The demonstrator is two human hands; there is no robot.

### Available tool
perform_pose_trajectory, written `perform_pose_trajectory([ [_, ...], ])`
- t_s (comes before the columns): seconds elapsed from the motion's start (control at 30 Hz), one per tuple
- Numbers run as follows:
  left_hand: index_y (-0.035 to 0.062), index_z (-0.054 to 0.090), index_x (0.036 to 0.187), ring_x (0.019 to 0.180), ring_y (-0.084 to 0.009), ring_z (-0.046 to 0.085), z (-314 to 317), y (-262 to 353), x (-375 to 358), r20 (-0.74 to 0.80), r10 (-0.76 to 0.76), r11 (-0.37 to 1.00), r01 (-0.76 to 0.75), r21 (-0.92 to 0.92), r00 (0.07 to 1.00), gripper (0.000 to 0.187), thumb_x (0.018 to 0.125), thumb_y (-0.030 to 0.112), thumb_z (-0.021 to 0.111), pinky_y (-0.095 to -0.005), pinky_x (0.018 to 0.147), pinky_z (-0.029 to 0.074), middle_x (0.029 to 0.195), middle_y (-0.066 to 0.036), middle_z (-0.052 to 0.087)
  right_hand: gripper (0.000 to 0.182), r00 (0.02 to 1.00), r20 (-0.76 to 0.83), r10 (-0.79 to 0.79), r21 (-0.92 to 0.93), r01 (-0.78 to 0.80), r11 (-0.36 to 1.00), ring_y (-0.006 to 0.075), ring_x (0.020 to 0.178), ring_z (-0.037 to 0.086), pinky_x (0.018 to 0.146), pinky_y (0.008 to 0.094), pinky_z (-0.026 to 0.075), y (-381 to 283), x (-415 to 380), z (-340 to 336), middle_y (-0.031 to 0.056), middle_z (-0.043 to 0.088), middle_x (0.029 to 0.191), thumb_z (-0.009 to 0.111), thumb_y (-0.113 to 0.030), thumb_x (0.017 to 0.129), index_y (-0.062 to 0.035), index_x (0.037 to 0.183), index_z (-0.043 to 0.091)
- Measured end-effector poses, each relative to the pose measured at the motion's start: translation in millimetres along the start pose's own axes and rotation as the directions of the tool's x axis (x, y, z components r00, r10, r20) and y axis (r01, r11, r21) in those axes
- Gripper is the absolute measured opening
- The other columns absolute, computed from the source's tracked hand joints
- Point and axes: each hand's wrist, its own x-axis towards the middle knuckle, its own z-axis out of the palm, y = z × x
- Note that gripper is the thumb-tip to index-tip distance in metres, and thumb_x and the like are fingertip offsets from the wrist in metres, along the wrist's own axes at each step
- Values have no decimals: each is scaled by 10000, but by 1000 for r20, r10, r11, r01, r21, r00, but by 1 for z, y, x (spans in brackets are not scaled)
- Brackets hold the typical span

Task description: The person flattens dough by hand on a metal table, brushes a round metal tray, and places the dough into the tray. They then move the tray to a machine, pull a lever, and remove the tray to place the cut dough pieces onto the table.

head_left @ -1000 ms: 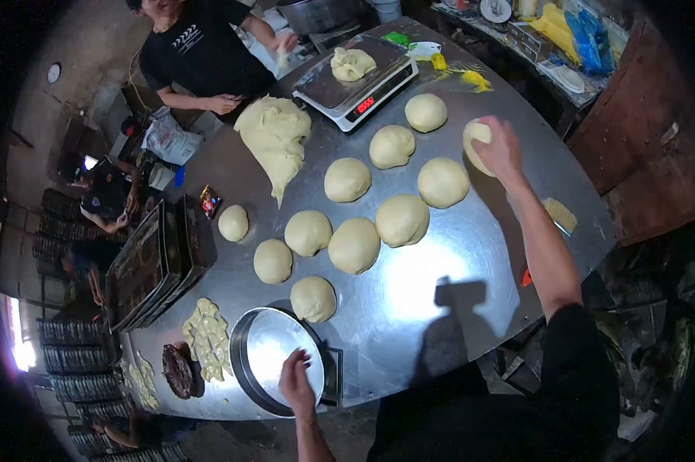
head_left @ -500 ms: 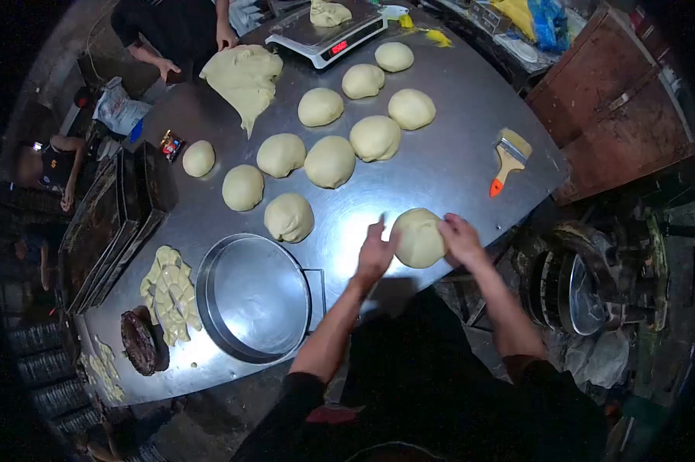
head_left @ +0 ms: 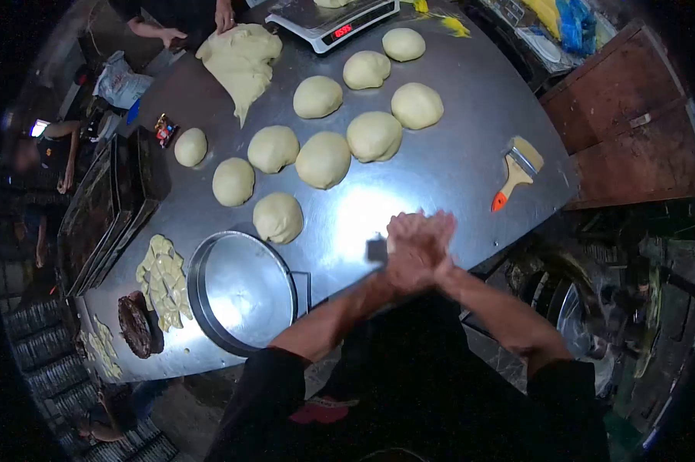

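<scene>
My left hand [head_left: 407,266] and my right hand [head_left: 437,242] are together at the table's near edge, one overlapping the other, slightly blurred. Their fingers stretch forward, spread and flat, over a dough ball that they hide almost entirely. Ahead and to the left, several smooth pale dough balls stand on the metal table, the nearest one [head_left: 278,218] beside a round metal pan [head_left: 295,304]. That pan is left of my forearms. A wide brush [head_left: 516,171] with an orange-tipped handle lies to the right of my hands.
A digital scale [head_left: 332,29] carries dough at the far side. Near it lies a large dough sheet [head_left: 240,61], a co-worker's hand [head_left: 224,15] touching it. Dough scraps [head_left: 163,285] and a dark brown oval object [head_left: 135,325] are at the left; stacked trays [head_left: 105,215] stand behind.
My hands have gone from either side of the dough ball to overlapping on top of it, covering it. The view has shifted slightly. The scale's display reads differently.
</scene>
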Motion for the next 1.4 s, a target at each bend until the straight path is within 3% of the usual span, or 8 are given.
perform_pose_trajectory([
  [0.1,110,419,1404,1413,-346,211,64,-23,-24,193,55,958,-106,267,980,579,897,381,493,-490,1154,119,1502,-160,291,609,996,71,-56,-439,81,895,329,1439,88,1147,529,108,-30,-24,40,123,133,1557,394,-398,946,-178,1487,220],
  [0.2,21,295,1441,1432,-319,153,88,-26,-8,-705,-92,725,533,437,703,715,892,440,481,-506,1153,116,1521,-160,241,639,998,24,-65,-642,65,764,351,1443,5,1154,518,36,-28,-5,31,121,85,1570,385,-416,943,-198,1501,162],
  [0.27,-35,258,1435,1438,-312,125,29,-58,22,272,73,917,-171,360,960,733,902,423,464,-510,1152,116,1535,-161,196,640,1000,-1,-12,-92,12,996,350,1443,20,1143,548,20,7,29,51,132,106,1564,396,-414,936,-173,1494,196],
  [0.4,-46,285,1420,1428,-328,160,4,-81,47,46,-55,993,49,110,997,652,925,354,425,-509,1146,111,1514,-198,232,705,995,-72,72,164,-59,985,326,1420,167,1158,515,110,32,48,-21,194,299,1471,572,-396,834,-54,1409,350],
  [0.43,-75,299,1399,1401,-353,234,9,-83,30,-20,12,950,-5,311,1000,648,926,353,413,-522,1136,132,1482,-236,281,777,914,390,114,-196,-38,980,300,1450,48,1136,571,15,46,41,-36,152,78,1559,529,-400,863,-85,1486,189],
  [1.07,53,304,1444,1413,-381,157,25,-22,-118,283,0,879,-135,458,959,743,898,529,471,-534,1148,68,1508,-176,255,634,940,229,252,-141,-224,964,315,1439,101,1112,610,123,-36,-103,-16,142,135,1551,389,-445,960,-139,1483,201],
  [1.2,77,317,1443,1417,-373,145,4,-10,-75,422,-171,918,-12,397,890,700,917,526,425,-551,1143,73,1500,-204,256,598,521,774,361,83,-647,758,348,1431,102,1112,587,151,9,-7,-88,148,130,1551,339,-448,975,-131,1471,234],
  [1.4,196,322,1457,1411,-450,67,48,-16,-103,252,-193,852,34,523,948,780,841,666,417,-654,1096,58,1539,-180,171,644,970,170,174,-142,-150,978,330,1444,23,1126,574,-5,29,68,-35,134,66,1567,417,-425,943,-205,1500,178],
])
